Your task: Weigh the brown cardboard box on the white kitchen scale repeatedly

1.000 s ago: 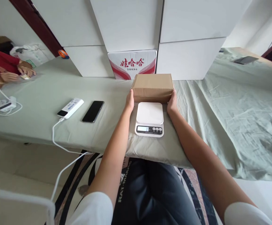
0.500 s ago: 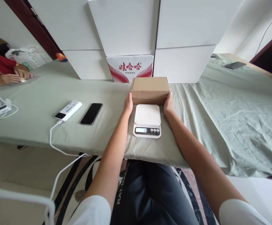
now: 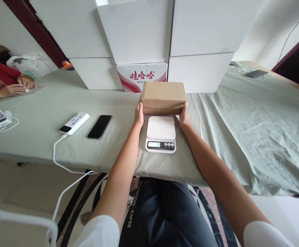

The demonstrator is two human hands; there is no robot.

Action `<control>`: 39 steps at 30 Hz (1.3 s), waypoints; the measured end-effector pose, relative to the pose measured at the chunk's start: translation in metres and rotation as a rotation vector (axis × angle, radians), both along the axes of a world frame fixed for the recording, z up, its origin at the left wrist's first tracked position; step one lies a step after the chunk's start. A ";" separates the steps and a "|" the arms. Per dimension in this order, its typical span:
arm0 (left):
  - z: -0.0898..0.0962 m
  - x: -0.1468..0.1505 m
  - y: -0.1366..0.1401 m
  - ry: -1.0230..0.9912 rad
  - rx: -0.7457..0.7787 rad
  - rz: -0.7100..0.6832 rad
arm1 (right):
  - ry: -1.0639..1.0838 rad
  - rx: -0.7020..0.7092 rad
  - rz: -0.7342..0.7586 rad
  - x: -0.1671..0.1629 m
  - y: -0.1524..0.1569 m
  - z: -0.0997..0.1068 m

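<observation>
A brown cardboard box [image 3: 163,92] is held between my two hands, just behind the scale. My left hand [image 3: 139,114] presses on its left side, and my right hand [image 3: 184,115] grips the right side; the fingers behind the box are partly hidden. Between my forearms a white digital kitchen scale [image 3: 161,128] stands on the green cloth, its plate bare and its display reading 0. Whether the box's underside touches the cloth I cannot tell.
Left of the scale lie a black phone [image 3: 100,126] and a white power bank [image 3: 74,123] with a cable. White panels [image 3: 139,31] and a printed carton [image 3: 131,76] stand behind the box. At far left are another person's hands [image 3: 18,87].
The box looks slightly raised and tilted, covering more of the printed carton behind it. Both hands keep their hold on its sides, and the view has shifted a little.
</observation>
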State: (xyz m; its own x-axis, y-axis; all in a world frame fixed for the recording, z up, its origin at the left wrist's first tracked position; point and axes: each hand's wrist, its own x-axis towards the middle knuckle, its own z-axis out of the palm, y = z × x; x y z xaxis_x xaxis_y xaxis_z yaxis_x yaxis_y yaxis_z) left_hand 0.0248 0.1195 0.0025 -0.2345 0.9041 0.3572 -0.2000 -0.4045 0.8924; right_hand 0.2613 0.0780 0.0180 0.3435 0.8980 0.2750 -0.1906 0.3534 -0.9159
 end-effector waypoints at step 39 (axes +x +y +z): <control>0.025 -0.028 -0.115 0.063 0.082 0.408 | 0.044 0.042 -0.133 -0.029 -0.138 0.022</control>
State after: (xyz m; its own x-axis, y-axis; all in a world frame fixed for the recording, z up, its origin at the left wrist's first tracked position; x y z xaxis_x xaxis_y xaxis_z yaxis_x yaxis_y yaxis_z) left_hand -0.0032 0.0046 0.0272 -0.5433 0.7095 0.4488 0.0450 -0.5092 0.8595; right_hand 0.2320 -0.0596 0.0400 0.4709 0.8320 0.2931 -0.1796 0.4157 -0.8916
